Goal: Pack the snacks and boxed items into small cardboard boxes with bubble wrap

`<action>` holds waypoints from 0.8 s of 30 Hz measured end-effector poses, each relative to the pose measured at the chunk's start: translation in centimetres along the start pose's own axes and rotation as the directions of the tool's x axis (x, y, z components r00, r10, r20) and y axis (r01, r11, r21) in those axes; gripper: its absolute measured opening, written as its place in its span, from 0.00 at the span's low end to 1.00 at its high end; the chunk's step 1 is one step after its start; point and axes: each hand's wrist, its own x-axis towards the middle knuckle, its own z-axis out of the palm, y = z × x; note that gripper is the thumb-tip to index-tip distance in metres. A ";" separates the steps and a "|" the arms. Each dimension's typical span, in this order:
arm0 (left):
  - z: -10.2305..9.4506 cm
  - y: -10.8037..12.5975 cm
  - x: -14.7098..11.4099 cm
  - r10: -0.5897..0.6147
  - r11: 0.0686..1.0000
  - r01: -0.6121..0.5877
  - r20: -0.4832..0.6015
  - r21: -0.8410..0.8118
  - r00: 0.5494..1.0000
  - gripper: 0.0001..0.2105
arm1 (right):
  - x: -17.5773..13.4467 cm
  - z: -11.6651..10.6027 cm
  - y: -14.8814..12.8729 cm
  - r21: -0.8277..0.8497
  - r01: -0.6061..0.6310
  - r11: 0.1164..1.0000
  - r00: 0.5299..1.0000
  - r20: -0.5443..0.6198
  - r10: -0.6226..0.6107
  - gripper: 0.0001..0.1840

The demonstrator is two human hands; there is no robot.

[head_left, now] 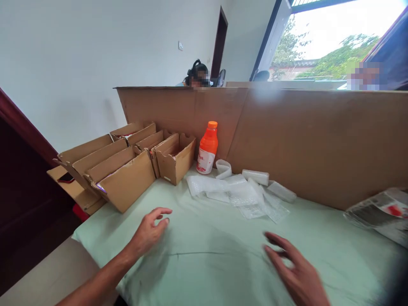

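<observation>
Bench: green-covered, spread before me, with everything I might take hold of lying at its far side.
Cardboard panel: stands like a low wall along the far edge.
Cardboard boxes: open-topped, grouped at left; likely light and stiff, but quick to crease, so best held by both side walls rather than one thin rim.
Plastic wrap: translucent strips heaped mid-bench before the panel; probably feather-light, soft and slippery, best pinched at a loose edge.
Orange bottle: upright between boxes and wrap; perhaps the heaviest piece, its fill unclear, and smooth, so best gripped around the body.
My hands: left hand nearest the boxes, right hand nearest the wrap, both empty, thumbs parted from fingers.
Orange cap: tops the bottle; a poor lifting point, I judge.
</observation>
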 end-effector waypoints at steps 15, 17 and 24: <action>-6.0 -6.2 1.0 -0.162 0.976 0.151 -0.058 -0.158 0.985 0.25 | 17.9 21.0 -24.6 -0.387 0.492 0.780 0.828 0.484 -0.282 0.13; -6.6 -7.0 0.6 -0.190 0.966 0.165 -0.117 -0.197 0.975 0.27 | 15.7 19.3 -23.5 -0.369 0.529 0.765 0.800 0.518 -0.303 0.12; -6.8 -8.5 -2.3 -0.064 0.954 -0.024 -0.285 -0.297 0.956 0.39 | 5.2 6.3 -17.2 -0.030 0.664 0.747 0.677 0.447 -0.584 0.13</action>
